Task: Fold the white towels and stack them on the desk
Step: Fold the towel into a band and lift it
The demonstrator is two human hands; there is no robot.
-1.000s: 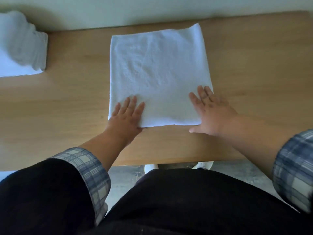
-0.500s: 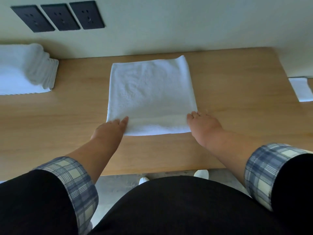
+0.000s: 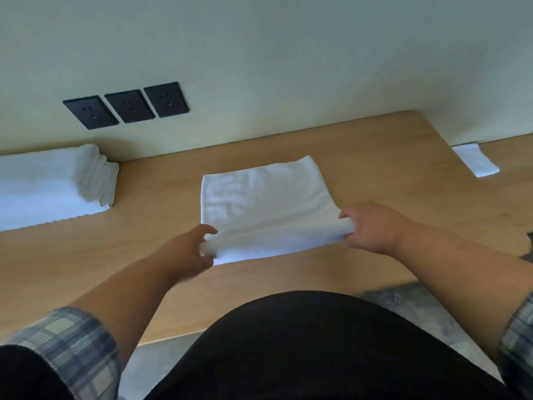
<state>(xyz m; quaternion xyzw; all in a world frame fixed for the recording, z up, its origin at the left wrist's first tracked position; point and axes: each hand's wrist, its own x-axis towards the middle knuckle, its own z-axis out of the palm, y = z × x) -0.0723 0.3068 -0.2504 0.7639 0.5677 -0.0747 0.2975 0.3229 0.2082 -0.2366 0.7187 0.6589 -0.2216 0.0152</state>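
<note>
My left hand (image 3: 190, 252) and my right hand (image 3: 372, 226) each pinch one near corner of the white towel (image 3: 265, 203), which lies in the middle of the desk (image 3: 375, 174). I judge a fold is beginning: next I must bring this edge evenly to the far edge.

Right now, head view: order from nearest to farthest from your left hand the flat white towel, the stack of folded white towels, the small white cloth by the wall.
1. Flat white towel: centre, gripped by the left hand.
2. Stack of folded white towels: left end.
3. Small white cloth: far right.
</note>
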